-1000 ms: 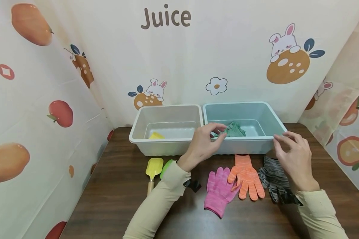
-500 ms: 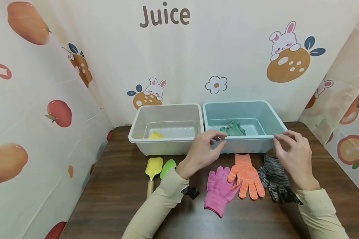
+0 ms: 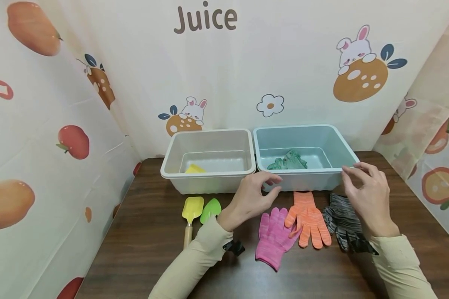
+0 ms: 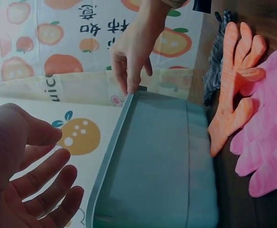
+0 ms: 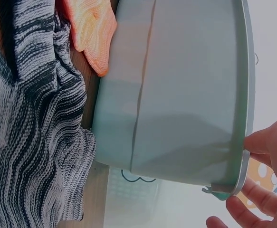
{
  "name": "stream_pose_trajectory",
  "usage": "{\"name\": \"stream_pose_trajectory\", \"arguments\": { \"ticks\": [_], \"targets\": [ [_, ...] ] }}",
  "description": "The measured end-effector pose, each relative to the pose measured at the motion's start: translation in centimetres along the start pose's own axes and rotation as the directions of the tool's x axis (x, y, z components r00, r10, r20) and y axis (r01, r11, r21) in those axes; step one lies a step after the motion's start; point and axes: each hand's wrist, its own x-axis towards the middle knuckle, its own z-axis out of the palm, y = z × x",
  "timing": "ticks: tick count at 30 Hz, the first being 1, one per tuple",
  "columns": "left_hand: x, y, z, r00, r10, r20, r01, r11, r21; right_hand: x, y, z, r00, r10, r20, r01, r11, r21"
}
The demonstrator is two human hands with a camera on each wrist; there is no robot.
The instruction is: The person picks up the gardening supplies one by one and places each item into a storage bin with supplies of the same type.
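Observation:
My left hand [image 3: 255, 193] hovers in front of the light-blue bin [image 3: 303, 182], thumb and fingers apart with nothing between them. At that bin's front right corner, my right hand [image 3: 370, 197] pinches the rim between thumb and fingers, as the right wrist view shows. A crumpled green glove [image 3: 289, 160] lies inside the blue bin. On the table before it are a pink glove [image 3: 273, 243], an orange glove [image 3: 307, 220] overlapping the pink one, and a black-and-grey knit glove [image 3: 342, 220], partly behind my right wrist.
A beige bin [image 3: 209, 183] stands left of the blue one, with a yellow piece [image 3: 195, 168] inside. In front of it lie a yellow shovel [image 3: 192, 209] with a wooden handle and a green trowel [image 3: 210, 209], whose lower part my left arm hides. Printed curtains [image 3: 224, 74] surround the table.
My left hand has drawn back from over the blue bin's front rim, down toward me, uncovering more of the green glove and the green trowel. The right hand stays at the corner.

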Motion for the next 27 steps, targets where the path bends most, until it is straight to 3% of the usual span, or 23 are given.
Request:
{"name": "stream_pose_trajectory", "arguments": {
  "ticks": [16,27],
  "targets": [
    [-1.5,-0.6,1.0,0.998,-0.032,0.046,0.033,0.999,-0.007,0.0,0.0,0.1,1.000,0.009,-0.004,-0.009,1.000,-0.007],
    [-2.8,-0.8,2.3,0.995,-0.030,0.093,0.023,0.997,0.080,-0.1,-0.3,0.0,1.000,0.019,0.005,-0.019,1.000,-0.021]
  ]
}}
